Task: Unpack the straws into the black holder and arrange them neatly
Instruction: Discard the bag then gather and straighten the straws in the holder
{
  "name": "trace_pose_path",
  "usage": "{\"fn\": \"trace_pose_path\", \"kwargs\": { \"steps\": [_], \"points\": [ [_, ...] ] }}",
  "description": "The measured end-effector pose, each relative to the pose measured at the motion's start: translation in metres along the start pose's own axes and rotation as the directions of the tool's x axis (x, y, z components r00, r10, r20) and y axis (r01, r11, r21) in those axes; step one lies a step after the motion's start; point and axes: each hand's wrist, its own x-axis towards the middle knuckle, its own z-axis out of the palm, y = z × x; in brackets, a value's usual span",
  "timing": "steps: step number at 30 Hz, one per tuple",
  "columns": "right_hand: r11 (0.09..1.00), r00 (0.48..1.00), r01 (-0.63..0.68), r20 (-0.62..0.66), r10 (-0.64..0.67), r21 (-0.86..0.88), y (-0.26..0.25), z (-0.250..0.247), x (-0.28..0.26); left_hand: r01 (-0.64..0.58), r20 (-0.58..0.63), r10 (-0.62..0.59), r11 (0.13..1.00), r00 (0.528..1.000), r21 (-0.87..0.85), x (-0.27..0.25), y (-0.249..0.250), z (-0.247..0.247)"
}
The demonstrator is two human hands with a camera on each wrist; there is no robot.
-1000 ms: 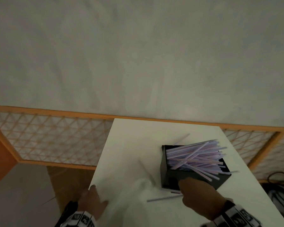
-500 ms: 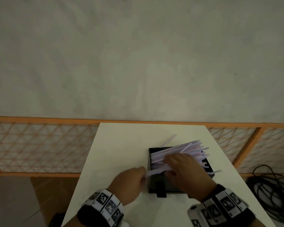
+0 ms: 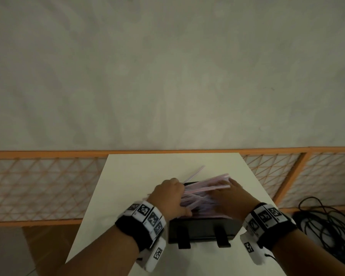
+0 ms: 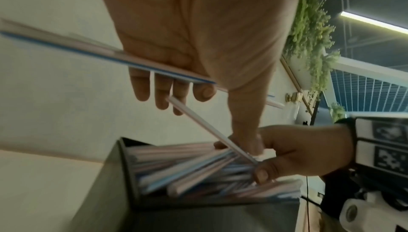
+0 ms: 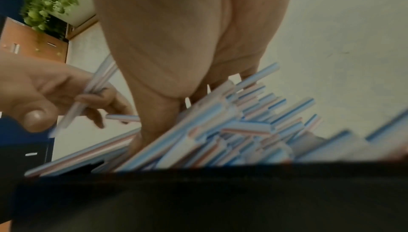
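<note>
The holder point(image 3: 202, 229) sits on the white tabletop point(image 3: 131, 176) in the lower middle of the head view, its dark front wall with two short feet facing the camera. The straws point(image 3: 205, 188) lie heaped in it, slanting up toward the right, their striped ends sticking out past the far rim. One loose straw point(image 3: 194, 173) lies on the tabletop just behind the holder, pointing to the upper right.

The left hand point(image 3: 168, 197) is at the left end of the heap, fingers curled around a few straws; the right wrist view shows a straw pinched between its thumb and fingers. The right hand point(image 3: 230, 197) is at the right end of the heap, thumb and fingers pinching a straw in the pile. Both hands cover much of the heap from above. Both wrists wear black bands with white marker tags.

Behind the tabletop runs an orange lattice fence point(image 3: 48, 180) and a grey wall. Black cables point(image 3: 327, 222) lie coiled at the lower right.
</note>
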Motion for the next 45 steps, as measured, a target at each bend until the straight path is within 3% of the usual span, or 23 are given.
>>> {"fn": "trace_pose_path", "kwargs": {
  "steps": [3,5,11,13,17,19,23,26,29,31,33,41,45],
  "points": [
    [0.996,0.993,-0.011,-0.113,0.022,0.091,-0.003,0.005,-0.002,-0.088,0.085,0.083,0.994,0.993,0.061,0.024,0.019,0.013],
    [0.993,0.986,-0.021,-0.16,0.04,0.117,-0.005,0.01,-0.006,-0.074,0.116,0.065,0.994,0.991,0.079,0.036,0.025,0.029],
    [0.984,0.942,-0.022,-0.326,0.079,0.175,0.003,0.019,-0.022,-0.012,0.056,0.012,1.0,0.998,0.005,0.051,0.018,0.061],
    [0.97,0.9,-0.063,-0.407,0.157,0.235,0.011,0.018,-0.027,0.014,0.077,-0.014,1.0,0.997,-0.011,0.052,0.013,0.062],
    [0.864,0.742,-0.135,-0.529,0.412,0.484,0.018,0.019,-0.035,0.061,0.08,-0.061,0.998,0.995,0.003,0.053,0.011,0.064],
    [0.847,0.742,-0.156,-0.506,0.44,0.508,0.011,0.02,-0.034,0.058,0.072,-0.058,0.998,0.996,0.004,0.054,0.012,0.066],
    [0.887,0.826,-0.189,-0.42,0.376,0.422,-0.003,0.032,-0.028,0.015,0.07,-0.017,0.999,0.997,0.031,0.058,0.017,0.066],
    [0.873,0.826,-0.245,-0.381,0.416,0.422,-0.006,0.039,-0.026,0.01,0.09,-0.016,0.998,0.996,0.068,0.062,0.02,0.066],
    [0.789,0.721,-0.399,-0.372,0.585,0.468,-0.004,0.045,-0.029,-0.034,0.032,0.032,0.996,0.999,0.083,0.064,0.02,0.069],
    [0.663,0.633,-0.477,-0.298,0.714,0.577,-0.003,0.046,-0.03,-0.064,0.024,0.062,0.994,0.998,0.094,0.065,0.018,0.072],
    [0.549,0.588,-0.505,-0.201,0.784,0.666,-0.002,0.045,-0.028,-0.079,0.037,0.076,0.993,0.996,0.089,0.066,0.015,0.074],
    [0.308,0.658,-0.289,-0.046,0.751,0.906,-0.004,0.042,-0.01,-0.141,0.092,0.153,0.983,0.984,-0.119,0.064,0.02,0.075],
    [0.293,0.672,-0.27,-0.039,0.74,0.917,0.001,0.041,-0.013,-0.116,0.125,0.138,0.979,0.983,-0.165,0.067,0.022,0.073]
  ]
}}
